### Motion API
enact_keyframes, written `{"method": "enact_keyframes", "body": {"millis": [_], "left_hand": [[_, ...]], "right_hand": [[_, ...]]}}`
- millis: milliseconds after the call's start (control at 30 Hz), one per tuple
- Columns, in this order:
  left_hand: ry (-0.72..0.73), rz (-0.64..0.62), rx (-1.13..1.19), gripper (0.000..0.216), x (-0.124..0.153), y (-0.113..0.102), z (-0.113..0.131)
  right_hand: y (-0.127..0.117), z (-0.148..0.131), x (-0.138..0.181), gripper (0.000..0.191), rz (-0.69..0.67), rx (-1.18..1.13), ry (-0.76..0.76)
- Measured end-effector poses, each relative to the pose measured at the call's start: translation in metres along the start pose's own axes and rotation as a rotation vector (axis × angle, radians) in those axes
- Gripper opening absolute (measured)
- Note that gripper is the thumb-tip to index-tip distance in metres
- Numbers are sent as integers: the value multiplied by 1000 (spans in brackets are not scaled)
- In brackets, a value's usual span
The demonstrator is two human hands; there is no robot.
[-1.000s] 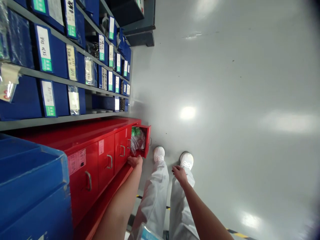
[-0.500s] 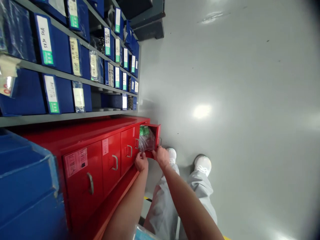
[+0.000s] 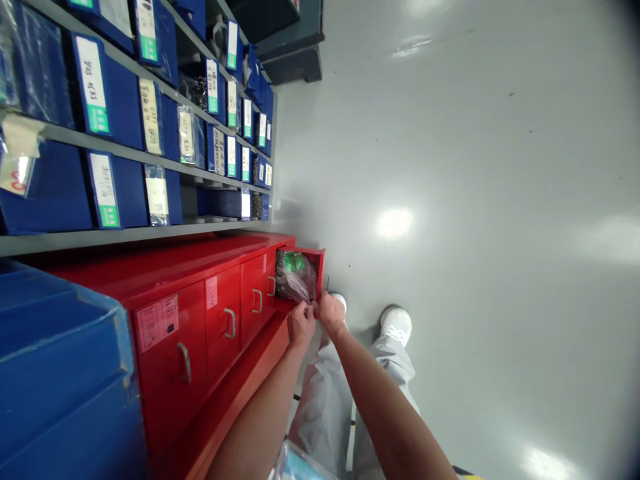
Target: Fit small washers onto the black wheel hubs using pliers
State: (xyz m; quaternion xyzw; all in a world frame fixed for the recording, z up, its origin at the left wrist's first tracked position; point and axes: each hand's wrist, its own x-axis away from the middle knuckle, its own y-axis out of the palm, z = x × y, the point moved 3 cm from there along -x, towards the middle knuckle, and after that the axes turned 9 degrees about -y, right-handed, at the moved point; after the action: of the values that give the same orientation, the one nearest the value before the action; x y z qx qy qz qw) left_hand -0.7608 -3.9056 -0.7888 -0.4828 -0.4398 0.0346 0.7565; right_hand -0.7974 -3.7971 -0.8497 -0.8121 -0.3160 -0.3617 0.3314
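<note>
A red metal cabinet point(image 3: 200, 287) stands under the shelves, with its last drawer point(image 3: 313, 257) pulled out. Clear plastic bags point(image 3: 294, 280) with green labels fill that drawer. My left hand point(image 3: 301, 323) and my right hand point(image 3: 331, 312) meet at the drawer's near edge, both with fingers curled and pinching the lower edge of a clear bag. The fingertips are small in view and partly hidden by the bag.
Blue labelled bins point(image 3: 115, 193) line grey shelves point(image 3: 125, 233) above the cabinet. A large blue bin point(image 3: 60, 373) sits near left. Grey glossy floor point(image 3: 475, 200) spreads to the right. My white trousers and white shoes point(image 3: 395, 323) stand beside the cabinet. A dark cabinet point(image 3: 290, 47) stands far back.
My right hand came from my thigh to the open drawer. My left hand moved from the drawer's underside to its near edge. Both now pinch the bag.
</note>
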Motion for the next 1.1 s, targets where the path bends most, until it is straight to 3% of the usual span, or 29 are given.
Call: {"method": "enact_keyframes", "body": {"millis": [167,300,467,700,967,1100], "left_hand": [[-16,-31,24,24,8,-4,-26],[-46,-19,74,27,9,-2,-38],[-82,14,168,27,5,1,-37],[-82,68,259,20,-12,7,-27],[15,65,235,17,11,1,-48],[69,14,227,23,12,-1,-51]], "right_hand": [[7,10,6,44,58,-95,-46],[6,12,16,40,96,-173,-110],[1,2,14,30,123,-239,-215],[5,-3,2,29,142,-266,-232],[20,-15,4,25,85,-298,-294],[22,-8,3,36,81,-300,-260]]}}
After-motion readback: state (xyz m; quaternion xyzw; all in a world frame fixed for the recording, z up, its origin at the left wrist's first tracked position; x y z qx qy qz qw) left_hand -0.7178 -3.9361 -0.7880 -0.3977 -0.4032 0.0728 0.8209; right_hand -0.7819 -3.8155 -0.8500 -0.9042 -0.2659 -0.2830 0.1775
